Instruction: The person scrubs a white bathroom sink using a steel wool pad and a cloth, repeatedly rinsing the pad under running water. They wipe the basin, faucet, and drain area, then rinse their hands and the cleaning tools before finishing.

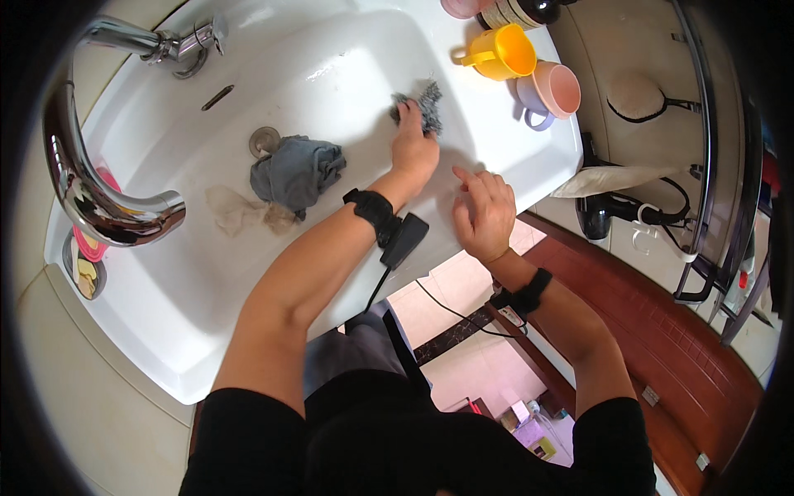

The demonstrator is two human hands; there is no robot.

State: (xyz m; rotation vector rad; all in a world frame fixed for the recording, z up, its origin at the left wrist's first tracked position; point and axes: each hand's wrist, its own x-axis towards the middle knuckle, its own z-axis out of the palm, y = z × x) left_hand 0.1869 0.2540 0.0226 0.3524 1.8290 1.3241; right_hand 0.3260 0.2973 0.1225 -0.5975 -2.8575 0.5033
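Note:
My left hand (414, 149) presses a fuzzy grey scrubbing cloth (430, 102) onto the right inner wall of the white washbasin (366, 68); its fingertips sink into the cloth. Over the basin's front right edge, my right hand (487, 208) is held with nothing in it, fingers loosely bent and apart. A crumpled dark grey cloth (298, 170) lies on the basin floor, partly against the round metal drain (265, 141). Beside it is a sheer beige piece of fabric (239, 211), apparently wet. Both my wrists wear black straps.
A chrome faucet (118, 198) arches over the basin's left side. On the right ledge stand a yellow mug (499, 53), a pink cup (558, 90) and a lilac cup (536, 102). A soap dish (87, 273) sits at left. A black hair dryer (611, 214) hangs at right.

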